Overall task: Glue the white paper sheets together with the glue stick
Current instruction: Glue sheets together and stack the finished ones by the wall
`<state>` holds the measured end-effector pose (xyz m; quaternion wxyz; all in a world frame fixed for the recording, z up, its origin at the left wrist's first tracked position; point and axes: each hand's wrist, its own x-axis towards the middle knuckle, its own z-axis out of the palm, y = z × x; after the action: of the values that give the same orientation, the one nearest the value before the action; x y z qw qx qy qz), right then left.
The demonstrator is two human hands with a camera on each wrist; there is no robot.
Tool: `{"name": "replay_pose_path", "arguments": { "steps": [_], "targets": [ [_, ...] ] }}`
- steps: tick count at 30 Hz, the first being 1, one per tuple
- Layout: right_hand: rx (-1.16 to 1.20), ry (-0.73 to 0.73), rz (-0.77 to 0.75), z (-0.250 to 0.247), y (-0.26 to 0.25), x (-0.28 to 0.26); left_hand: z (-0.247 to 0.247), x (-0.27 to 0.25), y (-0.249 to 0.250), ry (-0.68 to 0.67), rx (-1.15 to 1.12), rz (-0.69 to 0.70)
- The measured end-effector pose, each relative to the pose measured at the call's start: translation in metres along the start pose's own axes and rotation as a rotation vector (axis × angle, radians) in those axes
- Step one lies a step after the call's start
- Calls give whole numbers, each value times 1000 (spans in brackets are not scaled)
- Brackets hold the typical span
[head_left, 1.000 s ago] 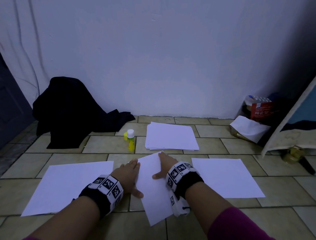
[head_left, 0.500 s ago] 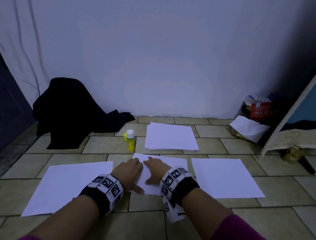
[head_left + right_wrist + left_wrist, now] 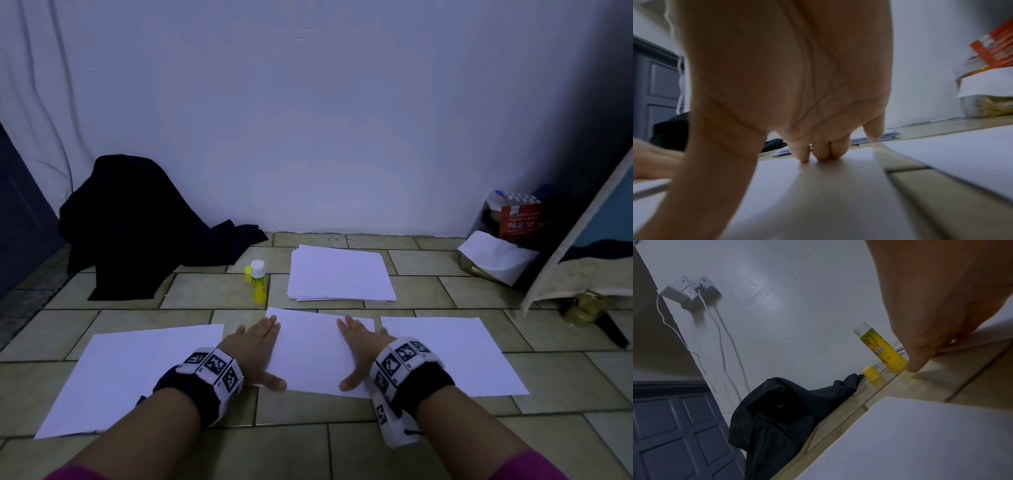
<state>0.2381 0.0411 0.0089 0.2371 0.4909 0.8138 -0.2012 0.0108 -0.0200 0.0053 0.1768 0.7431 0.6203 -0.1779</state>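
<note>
While both hands (image 3: 310, 349) press flat, fingers straight, on smooth white sheet (image 3: 308, 356), tiled floor (image 3: 205, 291)

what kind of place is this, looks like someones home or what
Probably a room in a home, with the work done on the floor: a tiled floor, a panelled door, chargers plugged into a wall socket, and a dark garment heaped by the wall.

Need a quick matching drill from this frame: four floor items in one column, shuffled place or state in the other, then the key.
Things:
1. glue stick
2. yellow cap
3. paper stack
4. middle sheet

States:
A. under both flat hands
B. upright, uncapped
C. piled near the wall, untouched
D. loose on the tile beside the stick

Pairs: 1-B, 2-D, 3-C, 4-A. The left hand and right hand press the sheet's side edges.
</note>
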Motion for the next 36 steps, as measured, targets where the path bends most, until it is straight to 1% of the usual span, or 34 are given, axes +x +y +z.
{"name": "replay_pose_path", "arguments": {
  "steps": [2, 5, 8, 11, 17, 21, 23, 25, 28, 29, 30, 33, 34, 36],
  "targets": [
    [-4, -12, 48, -1, 14, -4, 0, 0, -3, -13, -8, 7],
    [1, 11, 91, 2, 23, -7, 1, -1, -8, -33, -45, 34],
    [52, 69, 110, 4, 22, -5, 5, -2, -13, -39, -79, 63],
    [116, 93, 121, 2, 21, -9, 9, -1, -14, -72, -81, 82],
    [201, 117, 157, -8, 9, -29, 10, 0, -14, -79, -88, 59],
    [226, 153, 141, -12, 6, -32, 10, -1, -13, -83, -99, 55],
    [324, 200, 104, -11, 9, -30, 10, -2, -12, -85, -99, 48],
    [493, 287, 63, -11, 12, -31, 10, -2, -12, -86, -103, 40],
    [771, 524, 73, -7, 16, -33, 9, -3, -11, -88, -106, 29],
    [835, 572, 84, -5, 18, -35, 9, -3, -10, -90, -104, 26],
    [869, 565, 88, -2, 19, -35, 9, -3, -9, -89, -101, 24],
    [886, 410, 30, 6, 22, -36, 9, -4, -9, -85, -105, 7],
    [874, 386, 7, 7, 23, -37, 9, -4, -9, -84, -103, 4],
    [876, 385, -8, 5, 25, -40, 10, -4, -8, -70, -96, -1]
  ]
}}
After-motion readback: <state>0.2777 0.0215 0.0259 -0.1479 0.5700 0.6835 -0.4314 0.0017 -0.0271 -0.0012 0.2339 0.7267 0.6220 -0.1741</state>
